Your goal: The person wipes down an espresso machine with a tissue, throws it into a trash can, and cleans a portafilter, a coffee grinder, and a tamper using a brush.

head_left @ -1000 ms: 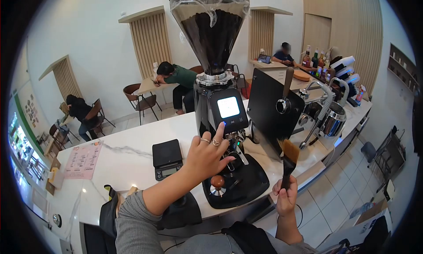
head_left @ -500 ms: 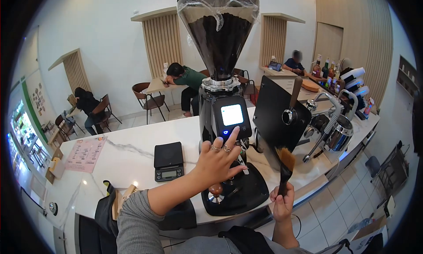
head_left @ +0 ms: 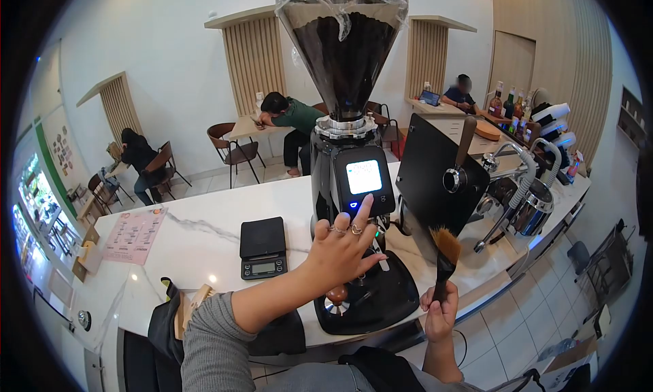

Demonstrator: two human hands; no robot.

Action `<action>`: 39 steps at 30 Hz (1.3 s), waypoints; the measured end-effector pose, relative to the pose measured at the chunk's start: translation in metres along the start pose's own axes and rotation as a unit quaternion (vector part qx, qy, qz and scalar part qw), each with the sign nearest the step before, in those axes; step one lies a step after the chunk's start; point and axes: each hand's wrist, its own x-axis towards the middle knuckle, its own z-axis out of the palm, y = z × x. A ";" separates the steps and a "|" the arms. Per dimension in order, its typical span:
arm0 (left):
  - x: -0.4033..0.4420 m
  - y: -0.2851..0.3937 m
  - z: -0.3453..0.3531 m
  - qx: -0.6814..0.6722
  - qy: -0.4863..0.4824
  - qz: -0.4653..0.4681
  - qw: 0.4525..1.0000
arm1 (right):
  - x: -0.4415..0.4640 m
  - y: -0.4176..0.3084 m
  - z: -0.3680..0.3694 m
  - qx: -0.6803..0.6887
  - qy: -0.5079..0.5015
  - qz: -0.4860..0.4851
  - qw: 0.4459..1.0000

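My left hand reaches over the counter to a black coffee grinder. Its index finger is stretched out to the panel just below the lit screen; the fingers are apart and hold nothing. Whether the fingertip presses, I cannot tell. On top of the grinder stands a clear hopper filled with dark coffee beans. My right hand is closed round the handle of a brush, held upright with its tan bristles on top. Below my left wrist a wooden-handled tamper shows on the black base tray.
A black scale and a pink printed sheet lie on the marbled counter. Right of the grinder are a portafilter, an upright black panel and an espresso machine's steam wands. Several people sit at tables beyond.
The whole view has shifted slightly, with the grinder and counter a little lower and further right. My left finger stays at the panel, and my right hand still holds the brush upright.
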 end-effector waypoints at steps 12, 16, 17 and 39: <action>0.018 0.015 -0.010 -0.085 0.003 0.014 0.996 | -0.005 -0.005 -0.002 0.011 0.004 -0.006 1.000; 0.023 0.014 -0.059 -0.711 -0.126 0.006 0.692 | -0.007 -0.006 -0.001 0.037 0.025 -0.003 0.999; 0.020 0.023 -0.065 -0.856 -0.127 0.055 0.498 | -0.010 -0.001 -0.004 0.037 0.024 0.000 0.999; -0.018 0.072 -0.089 -0.885 0.077 0.060 0.455 | -0.018 -0.005 0.005 0.017 -0.011 0.017 1.000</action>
